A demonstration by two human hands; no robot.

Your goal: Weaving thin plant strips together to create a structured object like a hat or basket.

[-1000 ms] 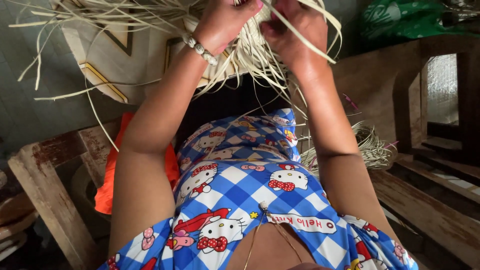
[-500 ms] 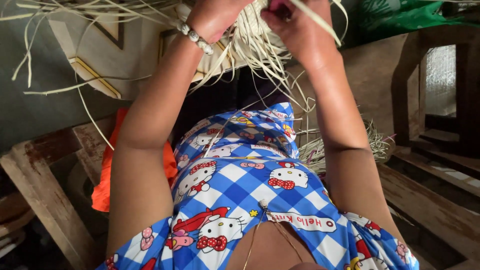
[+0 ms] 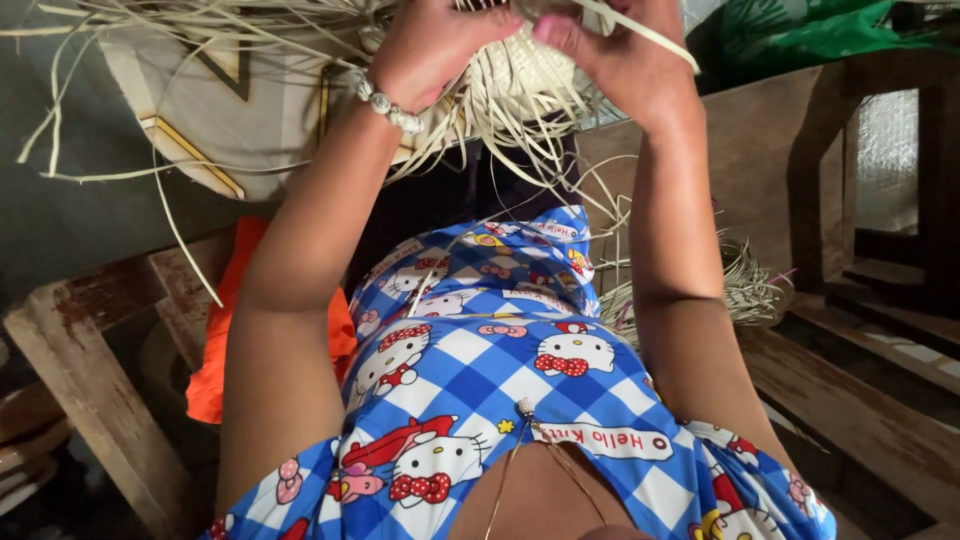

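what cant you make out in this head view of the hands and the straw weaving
- Left hand fingertips: cut off by the top edge, head view.
- Right hand: fingers partly cut off by the top edge; its grip on a pale strip is unclear.
- Woven straw piece: its upper part is out of frame and the hands cover much of the rest, so its shape is unknown.
- Coil of straw: partly hidden by the right forearm.

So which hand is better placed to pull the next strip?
Right, probably: the right hand pinches a loose strip at the edge of the woven piece, while the left hand grips and steadies it.
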